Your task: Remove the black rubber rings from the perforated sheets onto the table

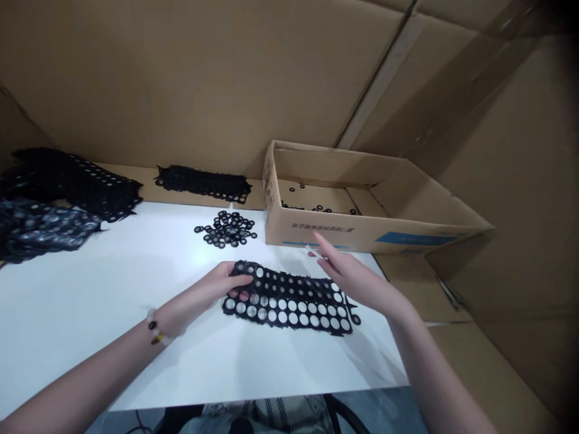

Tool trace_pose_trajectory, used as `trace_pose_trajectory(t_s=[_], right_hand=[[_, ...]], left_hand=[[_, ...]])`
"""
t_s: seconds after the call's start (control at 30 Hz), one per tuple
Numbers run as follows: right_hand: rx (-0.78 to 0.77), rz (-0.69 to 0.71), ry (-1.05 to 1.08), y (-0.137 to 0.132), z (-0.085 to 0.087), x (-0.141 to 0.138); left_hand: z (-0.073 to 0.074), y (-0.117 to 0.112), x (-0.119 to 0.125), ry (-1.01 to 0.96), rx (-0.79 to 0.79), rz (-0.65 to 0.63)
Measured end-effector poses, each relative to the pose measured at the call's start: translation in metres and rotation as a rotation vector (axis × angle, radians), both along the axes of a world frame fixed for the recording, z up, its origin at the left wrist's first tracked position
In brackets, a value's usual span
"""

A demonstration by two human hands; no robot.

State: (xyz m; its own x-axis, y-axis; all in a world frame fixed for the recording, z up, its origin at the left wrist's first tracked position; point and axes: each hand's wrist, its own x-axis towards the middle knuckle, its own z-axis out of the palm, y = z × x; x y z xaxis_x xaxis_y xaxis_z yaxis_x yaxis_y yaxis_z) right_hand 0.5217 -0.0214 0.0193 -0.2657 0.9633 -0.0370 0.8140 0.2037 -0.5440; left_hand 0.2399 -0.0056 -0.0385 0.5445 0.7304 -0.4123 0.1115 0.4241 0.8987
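My left hand (233, 279) pinches the left end of a black rubber-like sheet (289, 292) with rows of round holes, thumb on top. The white table shows through many of the holes; other rows look filled with small dark rings. My right hand (337, 265) hovers over the sheet's right end, holding a thin white stick-like tool (313, 251) between thumb and fingers. One loose black ring (356, 320) lies at the sheet's right edge. Behind my left hand is a pile of small black rings (230, 229).
A cardboard box (325, 232) with several black rings inside stands at the back right. A flat stack of black sheets (203, 181) lies at the back, and larger heaps of sheets (72, 181) sit at the left. Cardboard walls (203, 78) enclose the white table (172, 367).
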Motion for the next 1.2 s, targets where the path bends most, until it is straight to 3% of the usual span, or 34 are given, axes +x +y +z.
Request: trace_pose_trajectory(t_s=[0.1,0.23,0.3,0.33,0.47,0.63,0.83,1.07,1.2], right_hand=[[-0.086,0.118,0.300,-0.008,0.005,-0.019],[-0.557,0.333,0.964,-0.005,-0.001,-0.030],[-0.714,0.339,1.155,0.000,-0.013,-0.033],[-0.683,0.289,1.198,0.001,-0.020,-0.036],[-0.338,0.025,1.145,-0.002,-0.048,-0.050],[-0.440,-0.018,1.026,-0.018,-0.065,-0.068],[-0.354,0.048,0.851,-0.027,-0.080,-0.077],[-0.166,0.068,0.860,-0.021,-0.089,-0.072],[-0.123,0.031,0.856,-0.017,-0.083,-0.072]], left_hand=[[0.000,0.002,-0.004,-0.017,-0.020,-0.007],[0.001,0.007,-0.005,0.048,0.023,-0.006],[0.001,0.009,-0.005,0.138,0.073,-0.086],[0.000,0.009,-0.005,0.199,0.103,-0.143],[0.000,0.004,-0.005,0.481,0.293,-0.320],[0.005,0.004,-0.006,0.571,0.429,-0.396],[0.011,0.004,-0.010,0.621,0.340,-0.480],[0.003,0.011,-0.010,0.484,0.360,-0.332],[0.000,0.017,-0.011,0.391,0.228,-0.257]])
